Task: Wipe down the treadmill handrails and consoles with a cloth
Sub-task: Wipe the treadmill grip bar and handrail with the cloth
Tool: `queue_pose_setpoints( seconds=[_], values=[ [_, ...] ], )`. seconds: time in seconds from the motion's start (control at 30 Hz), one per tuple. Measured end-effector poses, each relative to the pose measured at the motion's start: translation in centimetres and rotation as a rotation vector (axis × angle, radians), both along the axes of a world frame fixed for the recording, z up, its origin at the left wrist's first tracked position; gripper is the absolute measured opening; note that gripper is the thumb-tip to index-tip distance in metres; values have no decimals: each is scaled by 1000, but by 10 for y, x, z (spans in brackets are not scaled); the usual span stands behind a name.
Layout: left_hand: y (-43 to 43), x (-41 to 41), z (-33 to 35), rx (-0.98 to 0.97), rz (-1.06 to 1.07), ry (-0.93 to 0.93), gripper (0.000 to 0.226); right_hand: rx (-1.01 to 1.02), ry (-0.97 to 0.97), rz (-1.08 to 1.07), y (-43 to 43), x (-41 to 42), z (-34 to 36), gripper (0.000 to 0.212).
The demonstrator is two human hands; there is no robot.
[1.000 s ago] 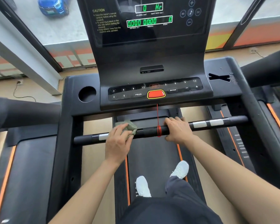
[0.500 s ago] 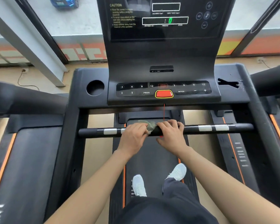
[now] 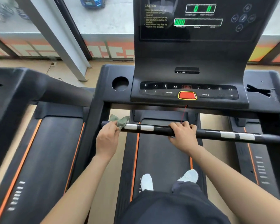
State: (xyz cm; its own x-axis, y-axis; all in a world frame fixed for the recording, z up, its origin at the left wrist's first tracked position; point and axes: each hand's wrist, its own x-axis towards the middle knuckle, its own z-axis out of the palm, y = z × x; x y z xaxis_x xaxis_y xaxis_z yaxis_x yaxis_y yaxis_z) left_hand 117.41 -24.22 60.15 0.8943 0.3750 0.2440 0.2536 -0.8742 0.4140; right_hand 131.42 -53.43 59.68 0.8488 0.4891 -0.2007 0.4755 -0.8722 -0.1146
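We stretched both forearms forward over the belt (image 3: 162, 157). Our left hand (image 3: 107, 139) pinched the green cloth (image 3: 120, 121) against the left end of the handrail (image 3: 162, 129). To its right, our right hand (image 3: 183, 136) curled around the bar's middle, knuckles up. Beyond both hands stood the console (image 3: 187, 75).

Cloth (image 3: 120, 121) on handrail (image 3: 160, 130) (left end)

My left hand (image 3: 106, 139) now sits left of frame centre at the end of the black crossbar handrail (image 3: 207, 132). It has slid the crumpled grey-green cloth (image 3: 120, 121) away from my right hand (image 3: 183, 135), baring the silver strips (image 3: 139, 127) between.
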Motion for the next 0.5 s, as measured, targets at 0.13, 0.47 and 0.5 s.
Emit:
queue_pose_setpoints(
  seconds=[0.13,0.47,0.5],
  values=[
    [-25,-22,6,-139,182,-19,7,8,10,9,-1,0,2,42],
    [-42,-35,18,-1823,1044,-232,14,-2,14,7,-1,-1,5,47],
    [-40,-32,16,-1931,1052,-282,18,-1,16,7,-1,-1,6,48]
  ],
)
